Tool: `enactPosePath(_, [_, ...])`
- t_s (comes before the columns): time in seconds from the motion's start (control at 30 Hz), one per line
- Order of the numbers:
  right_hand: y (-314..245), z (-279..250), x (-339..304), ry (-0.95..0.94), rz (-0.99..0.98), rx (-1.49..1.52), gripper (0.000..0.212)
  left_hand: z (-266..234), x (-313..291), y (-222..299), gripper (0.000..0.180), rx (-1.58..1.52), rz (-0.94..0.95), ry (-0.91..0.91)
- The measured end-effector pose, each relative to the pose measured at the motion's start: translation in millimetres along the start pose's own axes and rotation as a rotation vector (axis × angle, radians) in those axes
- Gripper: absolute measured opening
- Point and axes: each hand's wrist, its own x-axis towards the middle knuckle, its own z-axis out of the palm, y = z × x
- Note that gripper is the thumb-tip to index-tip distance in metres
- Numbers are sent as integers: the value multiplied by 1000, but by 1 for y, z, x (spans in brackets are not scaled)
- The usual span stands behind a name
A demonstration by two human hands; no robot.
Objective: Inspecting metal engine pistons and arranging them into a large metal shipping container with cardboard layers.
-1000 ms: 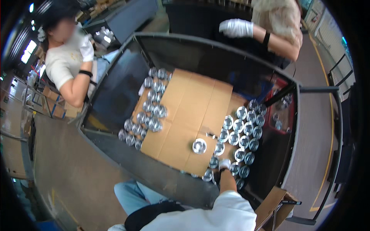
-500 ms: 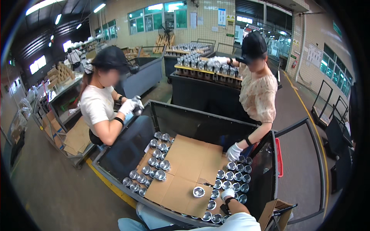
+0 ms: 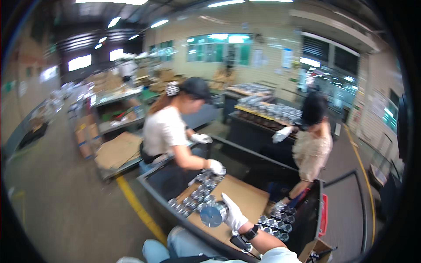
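My right hand (image 3: 234, 213), in a white glove with a dark watch at the wrist, grips a shiny metal piston (image 3: 212, 215). Its flat round top faces me, above the brown cardboard sheet (image 3: 249, 193) in the black bin. Left of the piston, rows of similar pistons (image 3: 189, 202) stand on cardboard. More pistons (image 3: 272, 223) are lined up to the right of my wrist. A small black object (image 3: 239, 242) lies by my forearm; blur hides what it is. I do not see my left hand.
A co-worker at left has one gloved hand (image 3: 216, 167) at the left pistons. Another co-worker's gloved hand (image 3: 278, 207) reaches to the right rows. The bin's black rim (image 3: 193, 225) runs close before my legs. Behind stands a bin topped with pistons (image 3: 267, 108).
The view has swung left and blurred. My right hand has risen from the right-hand rows and now holds a piston. The left co-worker has reached down into the bin.
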Motion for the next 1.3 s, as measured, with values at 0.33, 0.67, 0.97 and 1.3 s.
enactPosePath(0.33, [107,208,20,-974,936,520,54,44,107,58,73,-273,-162,-29])
enactPosePath(0.67, [144,234,29,-878,997,435,54,44,114,62,97,-1057,-20,-139])
enactPosePath(0.97, [112,226,27,-607,546,81,37,45,132,76,91,-1128,-116,-181])
enactPosePath(1.3, [112,175,39,-742,-374,-626,47,59,122,102,81,-1205,179,-24])
